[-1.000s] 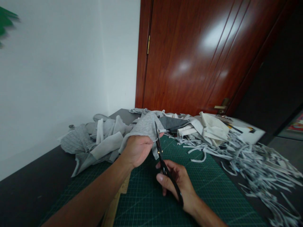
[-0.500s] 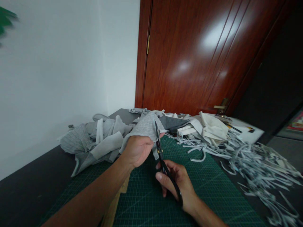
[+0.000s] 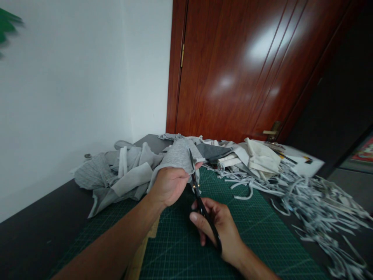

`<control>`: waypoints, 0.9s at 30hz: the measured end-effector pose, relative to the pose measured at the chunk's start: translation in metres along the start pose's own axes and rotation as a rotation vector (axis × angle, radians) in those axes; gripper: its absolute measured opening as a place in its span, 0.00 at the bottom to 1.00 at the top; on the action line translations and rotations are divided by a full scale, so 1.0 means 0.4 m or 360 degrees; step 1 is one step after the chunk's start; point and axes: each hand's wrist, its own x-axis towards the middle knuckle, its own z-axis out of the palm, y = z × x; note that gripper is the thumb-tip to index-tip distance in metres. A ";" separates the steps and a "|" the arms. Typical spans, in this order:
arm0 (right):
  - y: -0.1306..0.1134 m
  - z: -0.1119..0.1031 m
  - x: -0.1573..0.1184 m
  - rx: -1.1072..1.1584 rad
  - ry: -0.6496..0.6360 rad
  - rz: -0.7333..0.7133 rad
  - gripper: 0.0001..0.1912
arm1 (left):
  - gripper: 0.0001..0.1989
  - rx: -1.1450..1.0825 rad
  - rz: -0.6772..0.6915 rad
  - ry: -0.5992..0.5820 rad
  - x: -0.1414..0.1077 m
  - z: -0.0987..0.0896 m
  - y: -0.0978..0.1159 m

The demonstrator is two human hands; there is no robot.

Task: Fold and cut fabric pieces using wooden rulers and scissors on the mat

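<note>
My left hand (image 3: 171, 184) is closed on the edge of a light grey cloth (image 3: 177, 155), which spreads up and away from the fingers. In my right hand (image 3: 217, 223) is a pair of black-handled scissors (image 3: 197, 193), its blades pointing away from me. One blade lies over the top of the cloth beside my left fingertips; the other blade is mostly hidden by the fabric. Below both hands lies a green cutting mat (image 3: 180, 241) with a fine grid.
Grey cloth pieces (image 3: 134, 171) are heaped at the left. At the back right are folded cream cloth (image 3: 264, 159) and a white board (image 3: 310, 161). Thin fabric strips (image 3: 311, 206) pile up on the right. A wooden ruler (image 3: 142, 249) lies under my left forearm. Behind stands a brown door (image 3: 233, 77).
The scissors and my right hand have shifted slightly left. The cloth around the blades has flattened a little. My left hand stays nearly where it was.
</note>
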 end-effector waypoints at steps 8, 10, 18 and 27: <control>0.003 -0.006 -0.001 -0.0003 0.0046 -0.0055 0.24 | 0.38 0.0006 -0.0033 -0.0018 0.003 -0.010 0.003; 0.006 -0.008 0.000 -0.0005 0.0050 -0.0081 0.25 | 0.37 0.0011 -0.0068 -0.0027 0.004 -0.012 0.001; 0.000 -0.014 0.003 -0.0015 0.0058 -0.0082 0.26 | 0.35 0.0043 -0.0209 -0.0063 -0.004 -0.012 -0.018; -0.005 -0.017 0.003 -0.0076 0.0058 -0.0049 0.25 | 0.35 0.0007 -0.0181 0.0006 -0.012 -0.015 -0.031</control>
